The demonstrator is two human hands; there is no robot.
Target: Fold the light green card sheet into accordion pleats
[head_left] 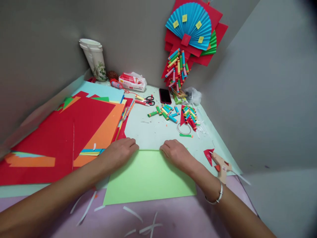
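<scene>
Head view: holds green paper, near middle, by its far edge, with left hand and right hand curled narrow. Looks barely begun, with most left flat, and far paper rolls done.

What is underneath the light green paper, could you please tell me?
The light green paper lies across the pale mat and the purple surface; anything else it covers cannot be seen.
</scene>
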